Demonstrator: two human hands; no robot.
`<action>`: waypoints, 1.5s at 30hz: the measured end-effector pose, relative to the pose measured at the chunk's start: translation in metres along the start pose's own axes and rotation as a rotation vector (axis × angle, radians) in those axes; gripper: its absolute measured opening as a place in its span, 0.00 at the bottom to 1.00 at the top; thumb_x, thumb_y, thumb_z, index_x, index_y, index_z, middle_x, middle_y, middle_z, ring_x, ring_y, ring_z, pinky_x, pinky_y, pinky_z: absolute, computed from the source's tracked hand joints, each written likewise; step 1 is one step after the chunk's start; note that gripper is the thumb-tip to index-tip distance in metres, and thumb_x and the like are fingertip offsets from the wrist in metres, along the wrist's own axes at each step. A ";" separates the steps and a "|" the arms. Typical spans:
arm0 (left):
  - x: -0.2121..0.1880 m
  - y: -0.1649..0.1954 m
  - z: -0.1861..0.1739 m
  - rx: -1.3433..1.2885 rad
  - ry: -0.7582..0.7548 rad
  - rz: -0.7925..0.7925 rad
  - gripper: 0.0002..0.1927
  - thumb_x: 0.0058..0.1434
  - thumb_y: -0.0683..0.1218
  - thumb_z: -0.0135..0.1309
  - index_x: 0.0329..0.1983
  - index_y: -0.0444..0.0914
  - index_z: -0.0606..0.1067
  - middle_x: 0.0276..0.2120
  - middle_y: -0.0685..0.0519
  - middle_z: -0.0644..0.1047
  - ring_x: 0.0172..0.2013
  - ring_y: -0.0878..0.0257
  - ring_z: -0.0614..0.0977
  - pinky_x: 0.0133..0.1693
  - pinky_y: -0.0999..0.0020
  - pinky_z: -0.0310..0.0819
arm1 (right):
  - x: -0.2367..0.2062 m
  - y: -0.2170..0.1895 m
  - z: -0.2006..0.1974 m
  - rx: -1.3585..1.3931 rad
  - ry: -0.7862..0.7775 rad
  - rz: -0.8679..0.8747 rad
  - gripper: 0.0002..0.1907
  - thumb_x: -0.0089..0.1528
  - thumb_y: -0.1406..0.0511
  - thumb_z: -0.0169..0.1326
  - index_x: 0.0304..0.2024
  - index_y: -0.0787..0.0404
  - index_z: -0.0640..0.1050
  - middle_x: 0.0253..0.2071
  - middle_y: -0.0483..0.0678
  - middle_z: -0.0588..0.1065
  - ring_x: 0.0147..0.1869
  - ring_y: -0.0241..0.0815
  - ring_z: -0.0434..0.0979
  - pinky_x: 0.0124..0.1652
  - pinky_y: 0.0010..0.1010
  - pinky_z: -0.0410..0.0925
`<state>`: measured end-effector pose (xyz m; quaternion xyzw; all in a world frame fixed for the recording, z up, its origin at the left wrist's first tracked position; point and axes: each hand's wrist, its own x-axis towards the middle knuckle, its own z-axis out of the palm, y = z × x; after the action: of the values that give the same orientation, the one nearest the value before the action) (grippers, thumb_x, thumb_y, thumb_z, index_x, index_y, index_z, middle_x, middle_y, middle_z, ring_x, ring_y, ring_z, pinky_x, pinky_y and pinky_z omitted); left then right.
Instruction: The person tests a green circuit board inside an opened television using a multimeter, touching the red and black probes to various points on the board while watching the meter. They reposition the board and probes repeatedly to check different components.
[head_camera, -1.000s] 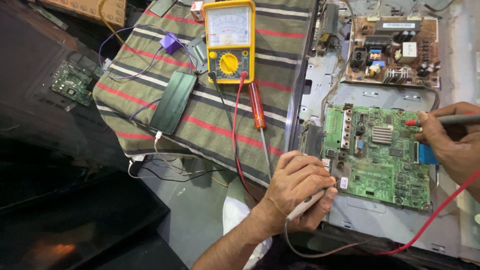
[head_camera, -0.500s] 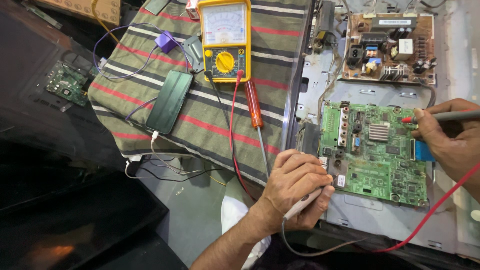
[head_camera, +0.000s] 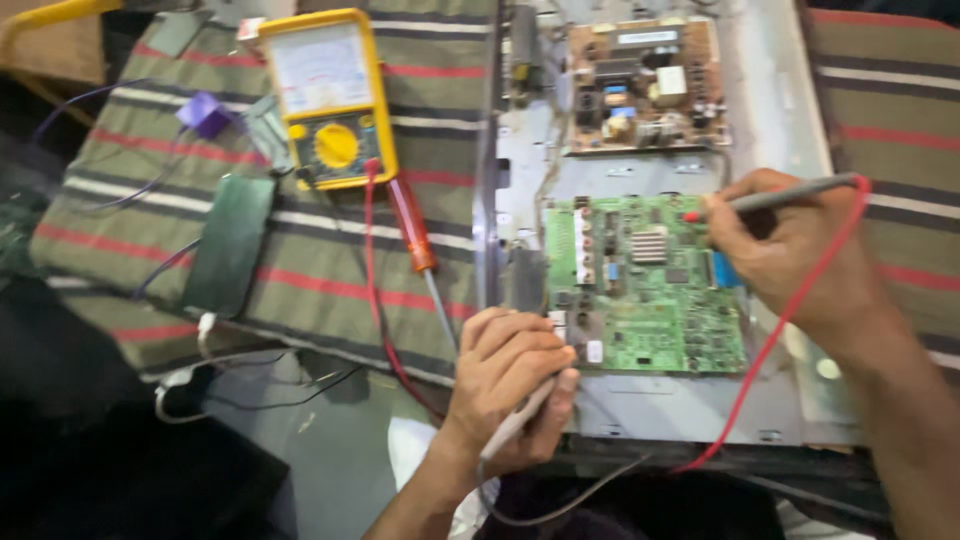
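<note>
Probing under way: right hand (head_camera: 800, 255) grips the red-lead probe (head_camera: 775, 197) on the green board (head_camera: 650, 290); left hand (head_camera: 515, 385) closed around the second probe (head_camera: 520, 425) at the board's lower-left corner. The next move probably calls for steady tips and a glance at the yellow meter (head_camera: 330, 95).

Green circuit board (head_camera: 650, 285) as landmark: right hand (head_camera: 790, 250) holds red-tipped probe (head_camera: 770, 197) on upper right edge; left hand (head_camera: 515, 385) grips pale probe (head_camera: 520, 420) at lower left corner; yellow meter (head_camera: 328, 95) far left.
</note>
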<state>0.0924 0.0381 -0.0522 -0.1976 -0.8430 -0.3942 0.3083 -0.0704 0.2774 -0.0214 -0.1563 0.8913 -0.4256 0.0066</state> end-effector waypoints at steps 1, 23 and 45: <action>0.000 0.000 0.000 0.005 -0.006 0.005 0.08 0.60 0.40 0.60 0.42 0.36 0.76 0.40 0.49 0.80 0.49 0.52 0.81 0.58 0.52 0.69 | -0.001 -0.005 -0.001 0.046 -0.003 0.003 0.09 0.68 0.66 0.56 0.37 0.67 0.81 0.23 0.44 0.74 0.26 0.28 0.68 0.24 0.25 0.61; -0.001 0.002 0.003 0.014 -0.020 -0.047 0.07 0.61 0.41 0.59 0.42 0.37 0.76 0.41 0.51 0.80 0.49 0.53 0.81 0.58 0.51 0.66 | 0.002 -0.011 -0.003 0.052 0.003 -0.019 0.10 0.67 0.65 0.57 0.33 0.66 0.81 0.19 0.42 0.72 0.22 0.28 0.66 0.20 0.24 0.58; 0.001 0.002 0.001 -0.019 -0.010 -0.031 0.07 0.60 0.41 0.59 0.41 0.36 0.76 0.40 0.50 0.80 0.48 0.53 0.82 0.57 0.53 0.67 | 0.002 -0.004 0.001 0.033 0.056 -0.098 0.09 0.69 0.67 0.56 0.37 0.69 0.79 0.24 0.49 0.78 0.30 0.33 0.81 0.24 0.22 0.70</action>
<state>0.0925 0.0401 -0.0510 -0.1892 -0.8437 -0.4058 0.2960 -0.0716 0.2739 -0.0190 -0.1876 0.8753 -0.4443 -0.0364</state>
